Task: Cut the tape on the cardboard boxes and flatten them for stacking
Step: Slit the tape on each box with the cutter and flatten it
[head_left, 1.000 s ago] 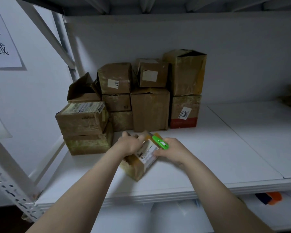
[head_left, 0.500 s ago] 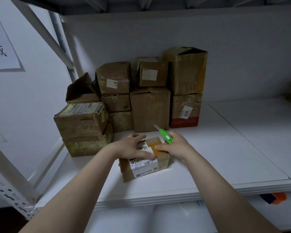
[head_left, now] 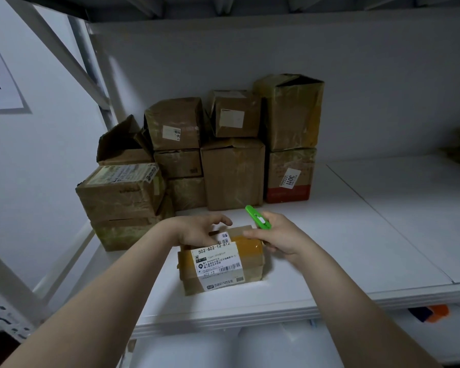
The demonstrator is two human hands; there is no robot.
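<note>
Box (head_left: 223,264) small, likely light, walls stiff; tape (head_left: 248,245) glossy, probably slick. Left hand (head_left: 197,231) presses top, fingers loose. Right hand (head_left: 276,239) grips cutter (head_left: 258,218). Best hold: bare cardboard edges.

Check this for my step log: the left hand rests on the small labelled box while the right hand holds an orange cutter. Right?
One detail is off. The head view shows the cutter in the right hand is green, not orange. Otherwise yes: the left hand rests on the small labelled box.
</note>
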